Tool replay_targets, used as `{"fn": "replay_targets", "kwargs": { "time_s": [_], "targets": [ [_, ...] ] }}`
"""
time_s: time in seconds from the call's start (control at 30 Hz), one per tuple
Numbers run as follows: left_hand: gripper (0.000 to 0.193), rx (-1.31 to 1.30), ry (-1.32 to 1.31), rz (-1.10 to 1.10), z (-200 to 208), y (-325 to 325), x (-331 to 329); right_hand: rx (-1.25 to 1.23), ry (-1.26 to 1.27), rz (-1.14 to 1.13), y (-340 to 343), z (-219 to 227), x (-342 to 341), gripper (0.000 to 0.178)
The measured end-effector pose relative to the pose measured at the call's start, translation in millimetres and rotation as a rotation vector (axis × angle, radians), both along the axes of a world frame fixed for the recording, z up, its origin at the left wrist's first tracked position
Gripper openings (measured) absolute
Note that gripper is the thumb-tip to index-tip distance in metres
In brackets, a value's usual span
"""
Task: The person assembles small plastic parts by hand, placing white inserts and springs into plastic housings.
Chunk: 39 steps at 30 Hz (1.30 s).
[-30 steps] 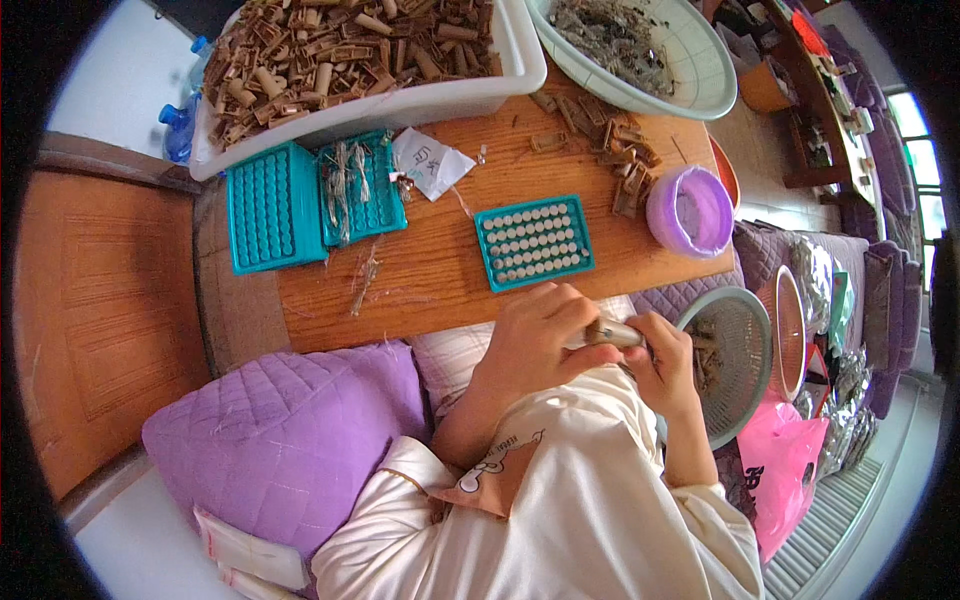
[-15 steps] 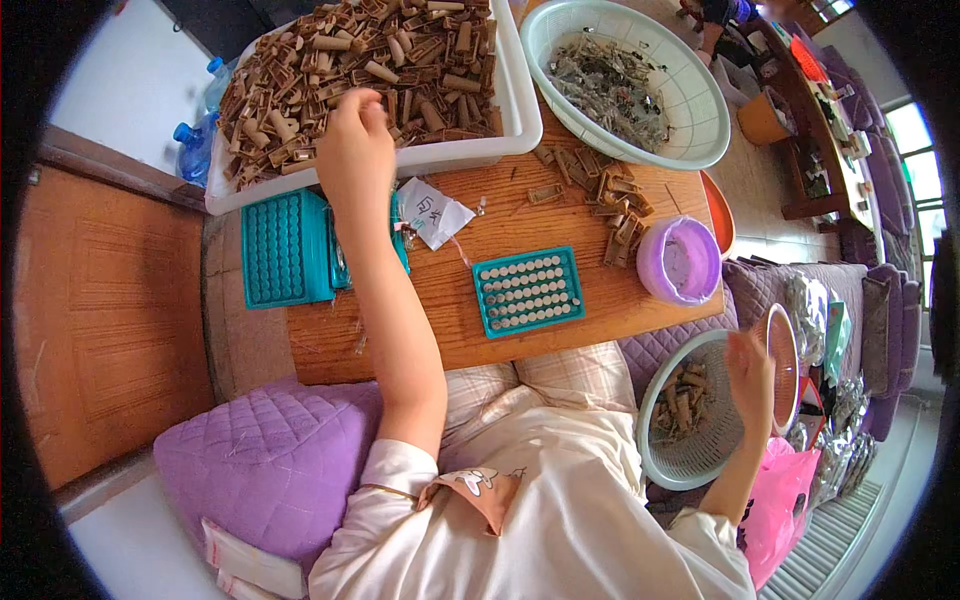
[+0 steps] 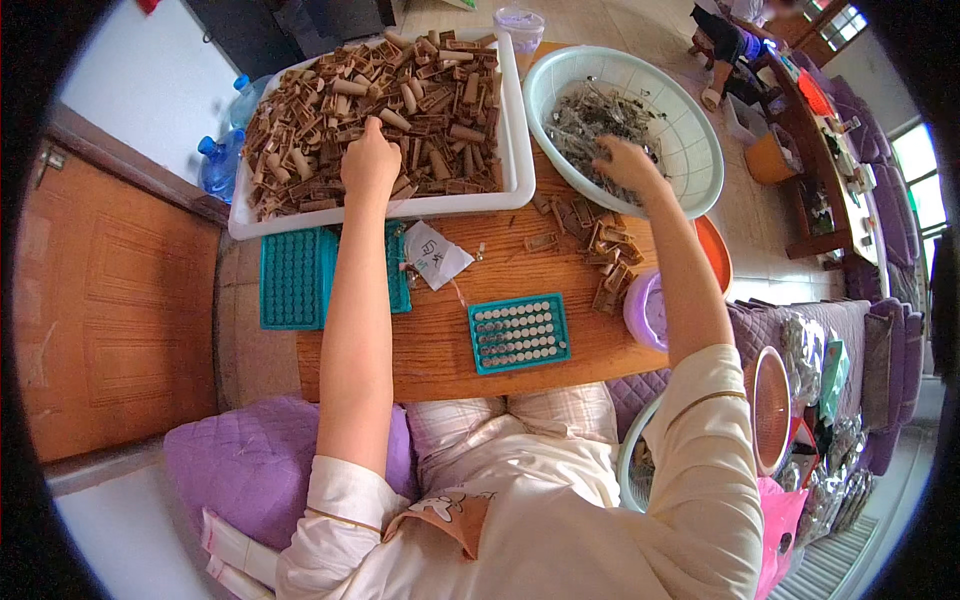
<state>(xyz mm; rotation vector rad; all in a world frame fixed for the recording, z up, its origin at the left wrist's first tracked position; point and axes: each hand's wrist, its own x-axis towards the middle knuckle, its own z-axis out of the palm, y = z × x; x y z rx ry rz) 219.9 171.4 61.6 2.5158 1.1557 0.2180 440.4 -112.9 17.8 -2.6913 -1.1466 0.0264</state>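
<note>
My left hand point(image 3: 370, 163) is over the near part of a large white bin point(image 3: 440, 204) heaped with brown plastic casings point(image 3: 345, 88). Its fingers are curled together at the casings; what they hold, if anything, is hidden. My right hand point(image 3: 632, 168) reaches over a pale green basket point(image 3: 705, 165) with a tangle of small clear and metallic parts point(image 3: 575, 130) in it. Its fingers are spread, and nothing shows between them. On the wooden table between my arms lies a teal tray point(image 3: 520, 369) with rows of small round silvery and white pieces point(image 3: 518, 330).
Loose brown casings point(image 3: 610, 240) lie beside a purple tub point(image 3: 646, 310). More teal trays point(image 3: 290, 280) stand left of my arm, near a marked white paper point(image 3: 437, 256). By my right side are a partly hidden basket point(image 3: 628, 470) and a pink bag point(image 3: 780, 525).
My right hand has moved from the basket beside my lap up and forward to the pale green basket. My left hand stays over the casings, now lower among them. The view has shifted slightly.
</note>
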Motion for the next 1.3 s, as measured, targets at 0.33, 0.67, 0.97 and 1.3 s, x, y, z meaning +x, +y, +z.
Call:
{"fn": "replay_targets", "kwargs": {
  "time_s": [0.33, 0.67, 0.97, 1.3],
  "targets": [
    [0.016, -0.003, -0.631, 0.064, 7, 3, -6, 0.441, 0.248, -0.242, -38, 36, 1, 0.019],
    [0.018, -0.34, -1.152, 0.015, 34, 4, -17, 1.191, 0.914, -0.281, -80, 89, -39, 0.016],
    [0.037, -1.095, -1.071, -0.309, 92, -139, -49, 1.471, 1.177, -0.033, -70, 110, -95, 0.016],
    [0.04, -1.352, -0.919, -0.204, 50, -204, -120, 1.363, 1.794, -0.009, -71, 100, -240, 0.017]
  ]
}}
